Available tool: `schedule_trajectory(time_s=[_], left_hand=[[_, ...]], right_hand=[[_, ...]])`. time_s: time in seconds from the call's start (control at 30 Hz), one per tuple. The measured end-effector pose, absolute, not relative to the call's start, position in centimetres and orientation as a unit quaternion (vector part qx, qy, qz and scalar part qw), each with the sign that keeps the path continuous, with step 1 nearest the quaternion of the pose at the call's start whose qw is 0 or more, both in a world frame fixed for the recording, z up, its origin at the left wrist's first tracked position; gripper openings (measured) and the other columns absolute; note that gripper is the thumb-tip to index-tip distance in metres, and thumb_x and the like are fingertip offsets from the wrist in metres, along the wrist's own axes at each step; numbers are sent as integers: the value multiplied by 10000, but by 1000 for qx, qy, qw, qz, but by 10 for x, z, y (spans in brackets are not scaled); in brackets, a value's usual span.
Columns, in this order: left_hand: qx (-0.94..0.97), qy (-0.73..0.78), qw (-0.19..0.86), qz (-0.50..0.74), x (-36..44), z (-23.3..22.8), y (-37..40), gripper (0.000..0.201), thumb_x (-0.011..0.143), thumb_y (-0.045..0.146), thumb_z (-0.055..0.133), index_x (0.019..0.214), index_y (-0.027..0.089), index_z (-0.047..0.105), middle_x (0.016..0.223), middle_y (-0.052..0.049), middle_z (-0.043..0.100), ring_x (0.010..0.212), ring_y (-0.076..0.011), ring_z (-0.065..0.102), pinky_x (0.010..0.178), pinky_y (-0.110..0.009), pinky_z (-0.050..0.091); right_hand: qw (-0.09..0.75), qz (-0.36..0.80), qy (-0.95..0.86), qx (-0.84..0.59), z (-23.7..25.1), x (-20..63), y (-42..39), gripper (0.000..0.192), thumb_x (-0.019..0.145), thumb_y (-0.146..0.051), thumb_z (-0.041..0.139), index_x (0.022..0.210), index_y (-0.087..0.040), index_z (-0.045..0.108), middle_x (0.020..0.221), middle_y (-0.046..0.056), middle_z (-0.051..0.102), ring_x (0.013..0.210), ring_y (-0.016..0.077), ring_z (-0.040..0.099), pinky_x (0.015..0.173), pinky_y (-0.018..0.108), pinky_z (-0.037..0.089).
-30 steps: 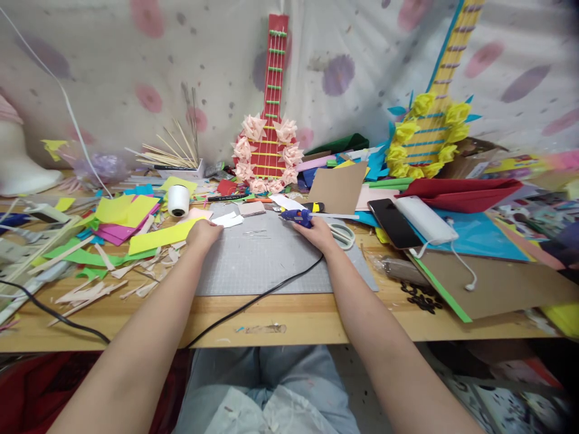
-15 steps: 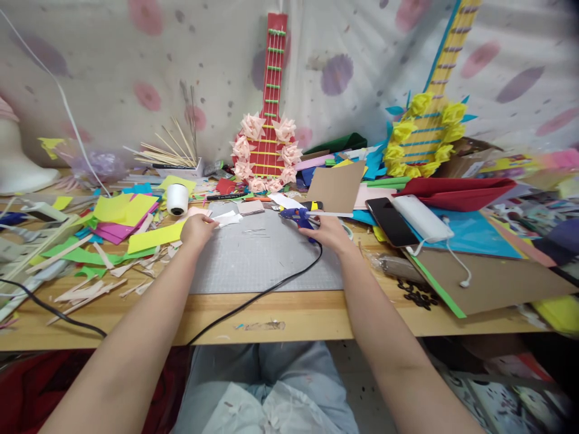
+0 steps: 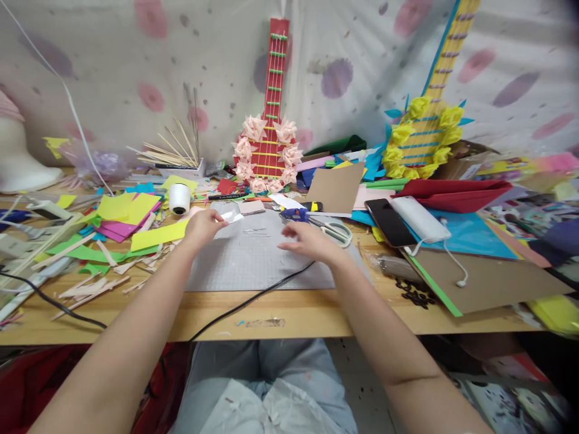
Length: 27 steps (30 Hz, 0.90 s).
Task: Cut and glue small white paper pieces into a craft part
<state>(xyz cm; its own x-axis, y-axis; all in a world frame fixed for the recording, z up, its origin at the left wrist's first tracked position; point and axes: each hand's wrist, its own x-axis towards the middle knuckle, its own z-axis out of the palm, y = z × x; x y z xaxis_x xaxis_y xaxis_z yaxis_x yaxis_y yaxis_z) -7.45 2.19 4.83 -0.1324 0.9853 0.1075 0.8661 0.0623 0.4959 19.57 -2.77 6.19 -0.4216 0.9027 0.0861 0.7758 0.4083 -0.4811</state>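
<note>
My left hand is closed in a pinch at the left of the grey cutting mat. A small white piece of paper shows at its fingertips. My right hand hovers over the mat's right side with its fingers apart and nothing in them. Just beyond it lies a blue glue gun with a glue stick out of its back, partly hidden by the hand. Scissors rest beside the gun. Thin metal pieces and a small pinkish block are on the mat.
A red paper guitar with pink flowers and a yellow one stand at the back. Paper scraps litter the left. A phone and white power bank lie right. A black cord crosses the front edge.
My right hand has let go of the glue gun, which now lies on the mat, and has drawn back toward me, uncovering the scissors. My left hand stays at the white paper.
</note>
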Motion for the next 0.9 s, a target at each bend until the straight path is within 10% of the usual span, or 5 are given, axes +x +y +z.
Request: schedule_trajectory(time_s=[0.17,0.53,0.77,0.9], left_hand=[[728,623,212,191,-61,49,18,211,571,388,638,628,190,592,527,32,486,494,-106,421,483,-236,261],[708,600,270,256,-55,35,22,228,553,381,653,620,176,580,462,53,380,439,-75,325,443,-222,198],[654,584,361,318,-35,28,8,519,533,419,677,971,154,595,459,88,310,427,-66,277,457,-219,189],[597,563,396,412,-22,9,5,361,591,456,626,752,134,611,519,48,437,475,-70,345,486,-219,252]], right_hand=[[273,181,-875,-355,53,144,8,481,703,-227,606,1165,-184,482,1262,76,460,1183,182,379,980,330,287],[275,316,-783,-460,22,134,27,92,715,-238,565,761,-173,612,754,10,627,706,113,552,673,244,401],[356,337,-727,-480,9,140,24,78,702,-225,542,735,-182,598,754,-11,618,711,112,532,661,233,387],[359,367,-712,-479,0,141,21,91,684,-229,549,727,-166,599,707,-14,609,664,102,517,641,228,381]])
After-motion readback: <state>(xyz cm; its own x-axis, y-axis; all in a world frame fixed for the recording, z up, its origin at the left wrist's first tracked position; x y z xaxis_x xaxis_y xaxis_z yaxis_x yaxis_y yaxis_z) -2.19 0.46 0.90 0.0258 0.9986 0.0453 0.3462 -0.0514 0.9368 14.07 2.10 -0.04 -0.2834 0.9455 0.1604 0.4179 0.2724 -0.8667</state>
